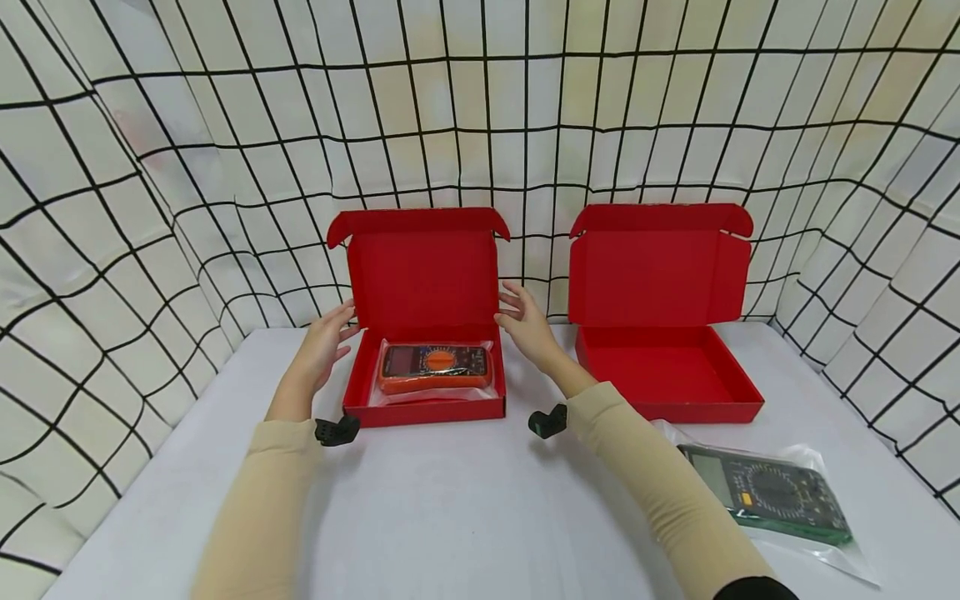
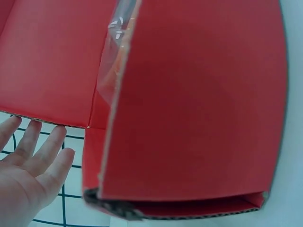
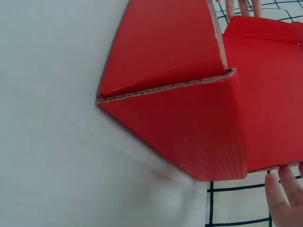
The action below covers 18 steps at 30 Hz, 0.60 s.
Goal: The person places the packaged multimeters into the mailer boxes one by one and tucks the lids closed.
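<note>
A red cardboard box stands with its lid raised, left of the table's middle. Inside it lies an orange multimeter in a clear plastic bag. My left hand is at the lid's left edge, its fingertips touching the edge in the left wrist view. On the opposite side my right hand has its fingers against the lid's right edge, also seen in the right wrist view. Both hands have their fingers extended rather than wrapped round the cardboard.
A second red box stands open to the right, with bare floor inside. In front of it a green multimeter lies bagged on the white table, near my right sleeve. Black-gridded white cloth encloses the back and sides.
</note>
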{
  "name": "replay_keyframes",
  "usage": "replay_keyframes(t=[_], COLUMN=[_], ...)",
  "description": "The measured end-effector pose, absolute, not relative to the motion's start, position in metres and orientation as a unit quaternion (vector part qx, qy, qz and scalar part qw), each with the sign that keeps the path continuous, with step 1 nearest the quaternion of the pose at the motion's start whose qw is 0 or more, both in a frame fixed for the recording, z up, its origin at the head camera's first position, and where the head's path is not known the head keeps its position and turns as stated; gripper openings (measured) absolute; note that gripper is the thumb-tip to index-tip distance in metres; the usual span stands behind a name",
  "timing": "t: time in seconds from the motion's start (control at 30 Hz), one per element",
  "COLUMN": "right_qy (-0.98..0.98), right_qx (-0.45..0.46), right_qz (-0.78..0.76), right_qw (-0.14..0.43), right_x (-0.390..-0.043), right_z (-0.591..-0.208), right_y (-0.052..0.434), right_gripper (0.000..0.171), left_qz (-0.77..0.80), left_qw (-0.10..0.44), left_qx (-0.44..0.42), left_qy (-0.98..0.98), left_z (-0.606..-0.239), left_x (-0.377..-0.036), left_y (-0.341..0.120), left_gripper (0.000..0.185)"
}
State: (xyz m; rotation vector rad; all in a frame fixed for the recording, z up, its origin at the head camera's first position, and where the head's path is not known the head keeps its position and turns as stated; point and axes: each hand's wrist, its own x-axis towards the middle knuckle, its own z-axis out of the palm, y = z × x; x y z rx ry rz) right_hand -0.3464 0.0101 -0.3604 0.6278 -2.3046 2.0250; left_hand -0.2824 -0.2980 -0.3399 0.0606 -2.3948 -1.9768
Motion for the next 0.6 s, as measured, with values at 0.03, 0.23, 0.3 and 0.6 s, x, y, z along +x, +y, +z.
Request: replay_keyframes(t=[0.03, 0.23, 0.3, 0.6], right_qy=[-0.735, -0.722, -0.712, -0.671], right_qx=[0.202, 0.215, 0.220, 0.258], right_qz=[0.648, 0.658, 0.667, 0.695], right_qw=[0.004, -0.001, -0.002, -0.014], right_x=[-0.346, -0.346, -0.345, -0.325], right_z=[-0.360, -0.363, -0.364, -0.362], right_y=[0.011, 0.014, 0.013, 0.010], right_gripper=[0.055, 0.054, 0.053, 0.052], left_qz=[-0.635, -0.635, -0.631, -0.622], left_qw=[0.018, 0.020, 0.024, 0.044], left_qx=[0.019, 0.012, 0.009, 0.005], left_qy=[-0.772, -0.772, -0.775, -0.782], left_z=[-0.340, -0.341, -0.342, -0.344], left_x=[-0.282, -0.280, -0.278, -0.273], left_y=[-0.298, -0.299, -0.300, -0.301], left_gripper=[0.058, 0.057, 0.055, 0.053])
